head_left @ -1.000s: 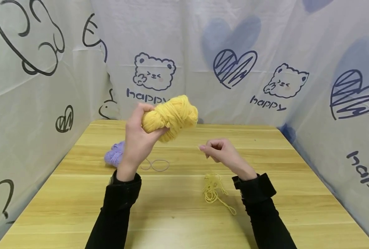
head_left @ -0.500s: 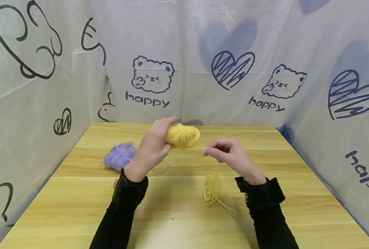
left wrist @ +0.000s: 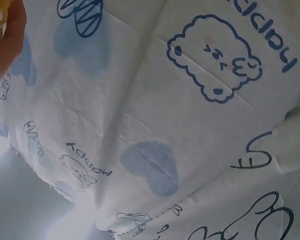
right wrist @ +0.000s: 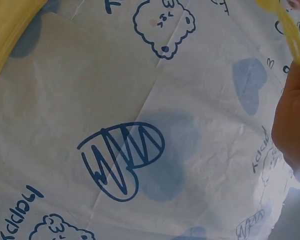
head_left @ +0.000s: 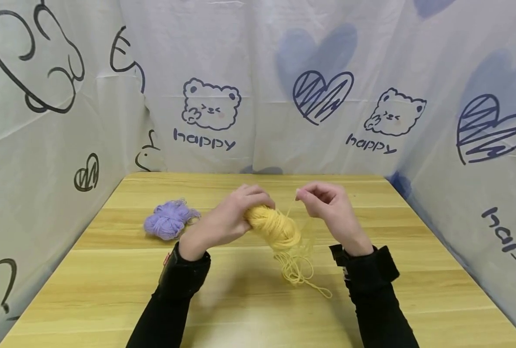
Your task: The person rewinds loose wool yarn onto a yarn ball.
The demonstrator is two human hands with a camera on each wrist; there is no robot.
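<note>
My left hand (head_left: 236, 212) grips one end of a yellow yarn skein (head_left: 275, 227) low over the wooden table (head_left: 110, 290). The skein slants down to the right. My right hand (head_left: 323, 200) pinches a thin yellow strand (head_left: 293, 203) that runs from the skein, just to its right. A loose tangle of yellow yarn (head_left: 299, 273) lies on the table under the skein, with a tail trailing right. In the right wrist view a bit of yellow strand (right wrist: 285, 22) and my right hand (right wrist: 292, 125) show at the edge. The left wrist view shows only the edge of my left hand (left wrist: 5, 45).
A purple yarn ball (head_left: 168, 220) lies on the table to the left of my left hand. White printed cloth (head_left: 258, 96) with bears and hearts walls the table at the back and both sides.
My left hand has brought the yellow skein down from chest height to just above the table and tilted it. My right hand rose slightly and moved closer to the skein.
</note>
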